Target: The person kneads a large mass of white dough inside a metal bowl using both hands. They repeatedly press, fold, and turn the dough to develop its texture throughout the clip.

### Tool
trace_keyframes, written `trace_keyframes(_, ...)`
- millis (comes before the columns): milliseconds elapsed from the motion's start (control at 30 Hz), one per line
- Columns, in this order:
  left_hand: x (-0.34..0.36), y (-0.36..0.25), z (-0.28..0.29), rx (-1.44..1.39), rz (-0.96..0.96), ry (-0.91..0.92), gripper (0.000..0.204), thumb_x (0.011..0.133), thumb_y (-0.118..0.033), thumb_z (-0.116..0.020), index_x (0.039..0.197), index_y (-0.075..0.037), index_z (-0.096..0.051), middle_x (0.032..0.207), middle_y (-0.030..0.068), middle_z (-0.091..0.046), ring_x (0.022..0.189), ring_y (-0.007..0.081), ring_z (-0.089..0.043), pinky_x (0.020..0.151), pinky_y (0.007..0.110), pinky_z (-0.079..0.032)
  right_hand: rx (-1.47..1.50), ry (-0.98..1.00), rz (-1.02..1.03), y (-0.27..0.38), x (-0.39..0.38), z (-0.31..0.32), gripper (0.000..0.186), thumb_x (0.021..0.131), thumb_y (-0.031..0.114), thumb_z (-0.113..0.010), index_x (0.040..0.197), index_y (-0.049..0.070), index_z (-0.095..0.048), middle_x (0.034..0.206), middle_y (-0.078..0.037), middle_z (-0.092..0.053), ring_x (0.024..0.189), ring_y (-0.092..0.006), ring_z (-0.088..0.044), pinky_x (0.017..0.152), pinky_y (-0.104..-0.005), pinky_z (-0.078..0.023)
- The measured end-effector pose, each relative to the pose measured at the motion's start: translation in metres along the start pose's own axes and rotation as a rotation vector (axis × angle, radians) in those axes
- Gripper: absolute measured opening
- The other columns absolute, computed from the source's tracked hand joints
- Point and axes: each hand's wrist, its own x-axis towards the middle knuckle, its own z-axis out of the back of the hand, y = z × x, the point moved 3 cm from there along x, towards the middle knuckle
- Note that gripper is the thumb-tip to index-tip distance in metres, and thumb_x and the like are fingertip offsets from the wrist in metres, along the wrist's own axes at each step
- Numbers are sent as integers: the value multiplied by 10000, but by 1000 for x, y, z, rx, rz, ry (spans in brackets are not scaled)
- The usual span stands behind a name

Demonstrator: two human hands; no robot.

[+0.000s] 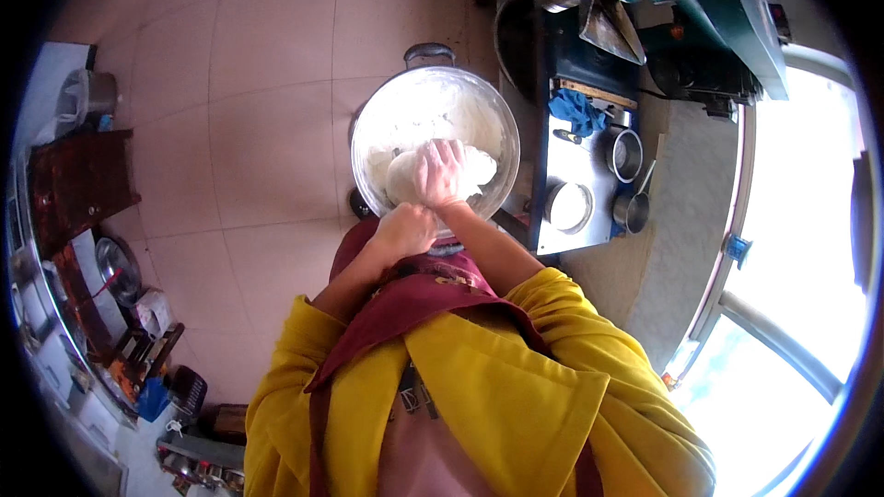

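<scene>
A wide metal pot (509, 110) with side handles stands in front of me, its inside dusted with white flour. In it lies a pale lump of dough (402, 179), close to the near side. My right hand (440, 168), floury over the knuckles, is closed on the dough and presses down on it, with the fingers pointing away from me. My left hand (406, 229) is a fist at the pot's near rim, right beside my right wrist. Its fingers are curled under, and what they hold, if anything, is hidden.
To the right, a metal-topped stand (557, 239) bears a white-filled round pan (569, 207), a small pot (623, 154), a long-handled saucepan (632, 212) and a blue cloth (577, 111). A cluttered counter with a metal bowl (118, 264) lines the left. Pink tiles (267, 138) cover the floor.
</scene>
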Motion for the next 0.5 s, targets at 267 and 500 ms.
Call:
trace_keyframes(267, -7, 4, -5, -34, -54, -41, 188, 804, -216, -546, 736, -77, -654, 750, 95, -600, 717, 236, -579, 638, 374, -488, -20, 162, -2, 2, 56, -19, 133, 809, 221, -557, 789, 104, -616, 828, -71, -627, 822, -290, -590, 718, -415, -466)
trace_keyframes(500, -7, -2, -9, -9, -9, -50, 174, 828, -198, -544, 750, -79, -645, 770, 84, -588, 746, 223, -570, 638, 344, -501, 42, 260, -85, -15, 93, -46, 219, 852, 266, -534, 778, 96, -650, 751, -90, -667, 741, -307, -649, 690, -430, -518)
